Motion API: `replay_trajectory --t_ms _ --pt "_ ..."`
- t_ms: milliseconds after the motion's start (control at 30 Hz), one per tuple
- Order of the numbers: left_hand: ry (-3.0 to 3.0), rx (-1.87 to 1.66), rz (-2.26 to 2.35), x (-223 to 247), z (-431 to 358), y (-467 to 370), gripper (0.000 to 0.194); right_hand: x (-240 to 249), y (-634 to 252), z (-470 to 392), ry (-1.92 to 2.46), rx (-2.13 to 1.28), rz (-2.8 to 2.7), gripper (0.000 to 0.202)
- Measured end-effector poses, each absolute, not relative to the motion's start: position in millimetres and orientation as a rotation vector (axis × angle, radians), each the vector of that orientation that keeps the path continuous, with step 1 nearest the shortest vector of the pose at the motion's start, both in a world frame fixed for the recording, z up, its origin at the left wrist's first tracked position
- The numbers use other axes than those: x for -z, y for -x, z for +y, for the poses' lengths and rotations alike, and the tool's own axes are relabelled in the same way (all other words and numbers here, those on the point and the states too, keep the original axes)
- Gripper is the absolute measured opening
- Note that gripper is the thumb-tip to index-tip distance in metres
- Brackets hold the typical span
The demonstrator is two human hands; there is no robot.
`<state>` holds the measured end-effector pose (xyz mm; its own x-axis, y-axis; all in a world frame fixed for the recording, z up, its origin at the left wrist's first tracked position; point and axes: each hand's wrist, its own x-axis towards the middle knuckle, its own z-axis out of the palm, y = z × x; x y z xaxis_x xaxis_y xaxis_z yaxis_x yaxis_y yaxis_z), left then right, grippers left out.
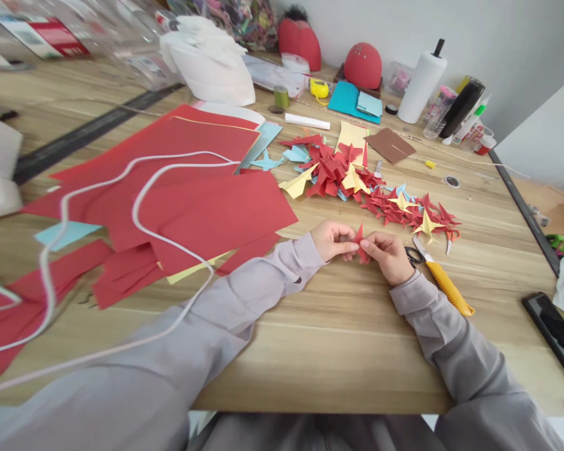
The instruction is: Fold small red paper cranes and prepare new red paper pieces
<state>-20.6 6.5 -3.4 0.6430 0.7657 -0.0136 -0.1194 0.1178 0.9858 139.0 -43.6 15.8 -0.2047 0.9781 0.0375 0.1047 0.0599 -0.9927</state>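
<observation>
Both hands meet over the table around a small folded red paper piece [360, 241], whose pointed tip sticks up between them. My left hand [334, 240] pinches it from the left side. From the right, my right hand [386, 254] grips its other edge between thumb and fingers. Just beyond lies a heap of folded paper cranes [331, 170], mostly red, with some yellow and light blue. A yellow-handled utility knife [446, 285] rests beside my right wrist, next to the black handles of scissors [413, 255].
Large red paper sheets [216, 207] cover the left, with cut red strips [126, 275] nearer me. A white cable [136, 213] crosses them. A phone [554, 335] lies at the right edge. Brown paper [389, 145], a tape measure [319, 89] and bottles stand or lie behind.
</observation>
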Motion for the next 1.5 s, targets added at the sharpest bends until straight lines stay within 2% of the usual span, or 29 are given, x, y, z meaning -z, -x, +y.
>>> replay_trajectory --t_ms 433,967,1500 --pt "-1.211 -0.752 0.759 -17.9 0.3 21.2 0.029 -7.0 -138.2 -41.0 1.097 -1.32 -1.273 0.029" --pt "-0.945 -0.847 0.722 -12.3 7.0 18.9 0.04 -1.6 -137.4 -38.3 1.065 -1.232 -1.123 0.025" --pt "-0.833 -0.922 0.67 -9.9 10.2 19.6 0.041 -3.6 -137.4 -37.8 1.089 -1.24 -1.045 0.027"
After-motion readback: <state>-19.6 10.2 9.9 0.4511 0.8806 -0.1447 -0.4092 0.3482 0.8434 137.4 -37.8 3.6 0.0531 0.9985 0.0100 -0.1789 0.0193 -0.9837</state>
